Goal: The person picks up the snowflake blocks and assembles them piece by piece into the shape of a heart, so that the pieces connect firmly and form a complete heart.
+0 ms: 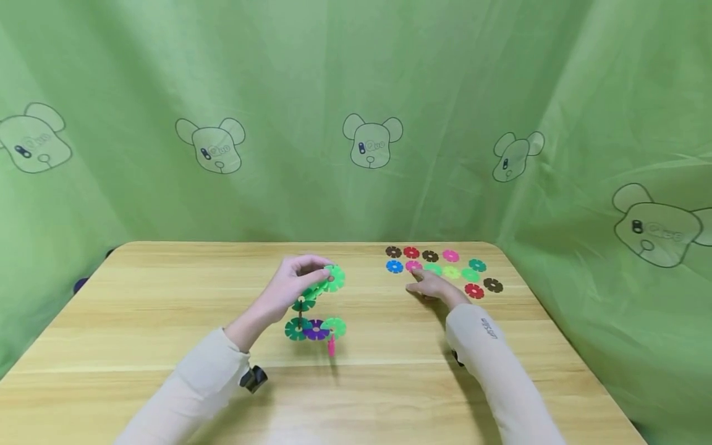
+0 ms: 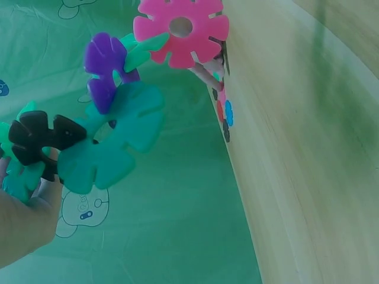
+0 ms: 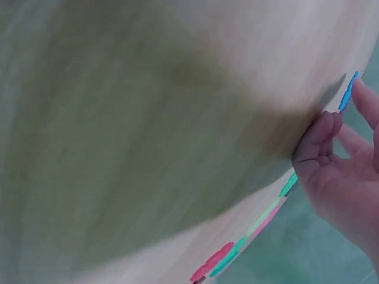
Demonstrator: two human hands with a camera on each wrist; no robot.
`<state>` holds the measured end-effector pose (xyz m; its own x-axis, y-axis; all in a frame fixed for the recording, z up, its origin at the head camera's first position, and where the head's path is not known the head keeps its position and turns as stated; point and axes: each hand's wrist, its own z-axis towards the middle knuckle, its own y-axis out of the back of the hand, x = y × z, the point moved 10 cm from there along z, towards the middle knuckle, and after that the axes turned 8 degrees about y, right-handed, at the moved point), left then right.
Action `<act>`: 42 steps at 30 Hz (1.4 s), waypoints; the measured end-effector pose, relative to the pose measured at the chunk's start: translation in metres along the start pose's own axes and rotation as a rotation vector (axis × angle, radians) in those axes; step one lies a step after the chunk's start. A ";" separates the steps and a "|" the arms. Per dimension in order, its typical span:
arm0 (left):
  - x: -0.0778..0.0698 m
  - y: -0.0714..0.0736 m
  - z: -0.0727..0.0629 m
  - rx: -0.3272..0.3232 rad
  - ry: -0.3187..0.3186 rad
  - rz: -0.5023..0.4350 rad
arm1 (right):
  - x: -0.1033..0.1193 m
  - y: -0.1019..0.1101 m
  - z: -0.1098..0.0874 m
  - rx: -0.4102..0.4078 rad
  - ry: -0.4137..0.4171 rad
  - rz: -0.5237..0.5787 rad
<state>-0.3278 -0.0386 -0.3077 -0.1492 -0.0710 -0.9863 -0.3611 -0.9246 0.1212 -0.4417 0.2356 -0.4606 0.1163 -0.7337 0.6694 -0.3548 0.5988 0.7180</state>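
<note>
My left hand (image 1: 292,281) grips the upper end of a chain of slotted, flower-shaped plastic discs, with its light green disc (image 1: 336,279) at the fingertips. Below hang a teal disc (image 1: 295,329), a purple disc (image 1: 316,334) and another light green disc (image 1: 335,324). A pink disc (image 2: 204,29) joins on at the bottom end, and a dark brown disc (image 2: 26,139) shows near the fingers in the left wrist view. At the loose discs, my right hand (image 1: 436,287) reaches its index finger to a pink disc (image 1: 413,264); the other fingers look bent.
Beside that pink disc lies a blue disc (image 1: 394,267). Several more loose discs, including a red disc (image 1: 474,291) and a brown disc (image 1: 492,285), spread over the far right of the wooden table (image 1: 378,389). A green curtain (image 1: 300,74) surrounds the table's back and sides.
</note>
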 end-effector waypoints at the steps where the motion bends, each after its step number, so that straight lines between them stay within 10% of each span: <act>1: 0.000 0.000 0.000 0.001 0.001 0.003 | -0.002 0.000 0.000 -0.002 -0.007 0.032; 6: 0.002 0.000 0.001 -0.002 0.012 0.005 | -0.012 0.002 -0.002 -0.021 -0.049 0.217; 20: 0.007 -0.002 0.001 0.001 0.026 0.011 | 0.016 -0.008 -0.011 0.066 0.118 -0.027; 27: 0.007 -0.005 0.002 0.017 0.024 0.013 | 0.032 -0.006 -0.018 -0.004 0.163 0.075; 42: 0.005 -0.004 0.000 0.005 0.015 0.025 | 0.192 0.012 -0.092 -0.169 0.658 0.392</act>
<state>-0.3269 -0.0354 -0.3133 -0.1449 -0.0996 -0.9844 -0.3623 -0.9205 0.1465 -0.3383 0.1313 -0.3061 0.5562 -0.1498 0.8175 -0.3435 0.8543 0.3902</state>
